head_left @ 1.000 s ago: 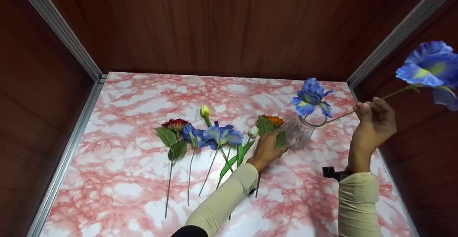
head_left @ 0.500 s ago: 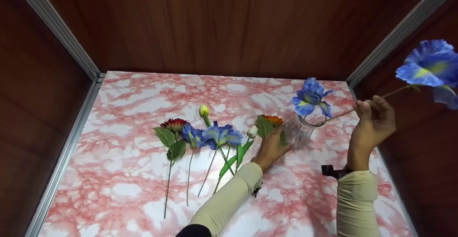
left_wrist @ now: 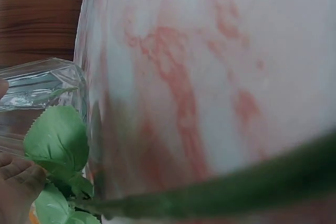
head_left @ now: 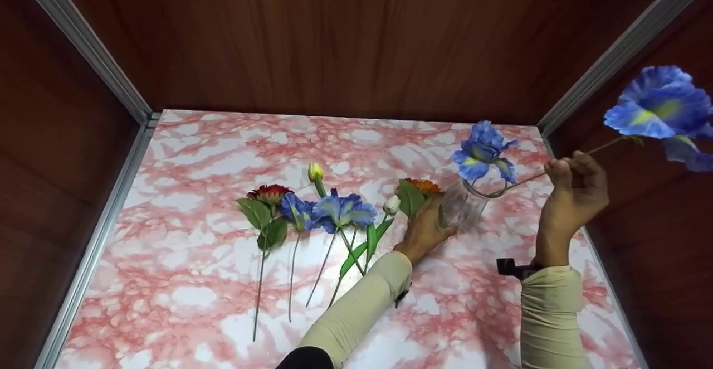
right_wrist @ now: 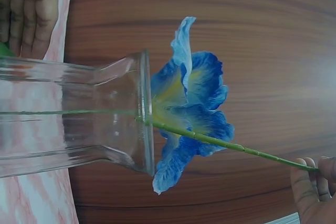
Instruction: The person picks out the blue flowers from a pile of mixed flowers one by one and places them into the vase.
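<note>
My right hand (head_left: 574, 193) pinches the stem of a blue iris (head_left: 657, 104) between thumb and fingertips. The stem slants down leftward, its lower end at the mouth of a clear glass vase (head_left: 468, 210); the right wrist view shows the stem tip (right_wrist: 152, 123) at the glass rim. Another blue iris (head_left: 483, 154) stands in the vase. My left hand (head_left: 426, 229) grips the vase low on its left side, thumb in front; its fingers are partly hidden. Beside that hand lies an orange flower (head_left: 423, 185) with green leaves (left_wrist: 58, 137).
Left of the vase lie a white tulip (head_left: 391, 205), a yellow tulip (head_left: 316, 173), blue irises (head_left: 345, 210) and a red flower (head_left: 270, 193). Dark wood panels (head_left: 334, 40) enclose the marbled pink tabletop (head_left: 189, 302) behind and at both sides.
My left hand has shifted slightly right, closer against the vase. My right hand and its iris have drifted a little left, the stem's end staying at the vase mouth.
</note>
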`<state>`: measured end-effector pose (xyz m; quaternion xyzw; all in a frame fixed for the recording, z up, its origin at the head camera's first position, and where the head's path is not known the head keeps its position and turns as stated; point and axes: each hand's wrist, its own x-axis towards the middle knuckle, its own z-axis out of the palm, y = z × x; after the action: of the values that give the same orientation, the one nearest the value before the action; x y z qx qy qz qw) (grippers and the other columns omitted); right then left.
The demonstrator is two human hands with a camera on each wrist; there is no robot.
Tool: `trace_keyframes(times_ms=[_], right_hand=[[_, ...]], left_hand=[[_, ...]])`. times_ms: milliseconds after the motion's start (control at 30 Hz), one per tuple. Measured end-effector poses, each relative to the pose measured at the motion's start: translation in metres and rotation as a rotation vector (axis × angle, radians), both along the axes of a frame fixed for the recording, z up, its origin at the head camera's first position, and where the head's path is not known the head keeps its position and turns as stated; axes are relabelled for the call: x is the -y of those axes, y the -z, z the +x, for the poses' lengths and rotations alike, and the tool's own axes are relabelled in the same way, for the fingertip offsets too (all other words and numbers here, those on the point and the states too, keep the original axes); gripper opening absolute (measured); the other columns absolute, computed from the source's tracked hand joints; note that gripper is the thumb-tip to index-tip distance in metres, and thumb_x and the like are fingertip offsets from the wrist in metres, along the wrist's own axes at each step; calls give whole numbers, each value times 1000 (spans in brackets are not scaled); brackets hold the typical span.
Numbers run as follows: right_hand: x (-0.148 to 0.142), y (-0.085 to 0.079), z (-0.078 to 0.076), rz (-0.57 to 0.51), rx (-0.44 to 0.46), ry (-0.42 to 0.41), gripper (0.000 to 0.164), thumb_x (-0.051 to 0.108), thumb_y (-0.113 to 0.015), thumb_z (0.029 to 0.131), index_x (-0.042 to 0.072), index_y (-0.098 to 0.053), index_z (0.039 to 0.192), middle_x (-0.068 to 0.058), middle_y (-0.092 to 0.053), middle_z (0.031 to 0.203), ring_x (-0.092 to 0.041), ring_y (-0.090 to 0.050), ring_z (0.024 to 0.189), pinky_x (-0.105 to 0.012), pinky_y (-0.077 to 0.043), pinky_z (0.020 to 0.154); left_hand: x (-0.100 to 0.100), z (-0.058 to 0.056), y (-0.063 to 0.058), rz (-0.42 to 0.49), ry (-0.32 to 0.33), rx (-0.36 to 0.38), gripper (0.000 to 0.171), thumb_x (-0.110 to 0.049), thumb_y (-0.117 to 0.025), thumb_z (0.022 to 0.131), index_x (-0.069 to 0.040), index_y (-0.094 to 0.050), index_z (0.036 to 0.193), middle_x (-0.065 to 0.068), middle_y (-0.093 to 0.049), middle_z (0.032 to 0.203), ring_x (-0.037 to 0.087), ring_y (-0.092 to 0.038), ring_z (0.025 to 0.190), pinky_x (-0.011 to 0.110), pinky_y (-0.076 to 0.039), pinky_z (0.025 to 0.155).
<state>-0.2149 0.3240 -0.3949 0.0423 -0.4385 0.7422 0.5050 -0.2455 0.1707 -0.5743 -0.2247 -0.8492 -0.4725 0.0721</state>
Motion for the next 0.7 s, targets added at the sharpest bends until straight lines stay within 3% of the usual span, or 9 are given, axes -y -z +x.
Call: trace_keyframes(times_ms=[233,400,700], right_hand=[[-2,8,-3,36,4,6,24,-20,-64,78,-23,-57,101,-25,-58,81,-29,-64,71,-35,-56,68],[0,15,-5,43,54,16,22,-23,-63,76,-21,-59,97,-23,-58,80,-29,-63,70,-34,-56,66],[13,19,0,185,126,58,17,-22,-63,76,-23,-56,91,-24,-59,78,-29,-63,72,-33,-55,69]], left_hand=[[-7,-5,3,-48,-41,-25,80,-31,-81,76,-2,-44,140,7,-55,132,18,-57,113,26,-45,95],[-13,-7,3,-80,-65,-60,81,-34,-79,77,0,-42,140,9,-54,132,20,-56,114,28,-45,97],[-21,-7,6,-103,-104,-115,84,-37,-77,77,2,-40,141,13,-51,135,24,-52,120,32,-43,100]])
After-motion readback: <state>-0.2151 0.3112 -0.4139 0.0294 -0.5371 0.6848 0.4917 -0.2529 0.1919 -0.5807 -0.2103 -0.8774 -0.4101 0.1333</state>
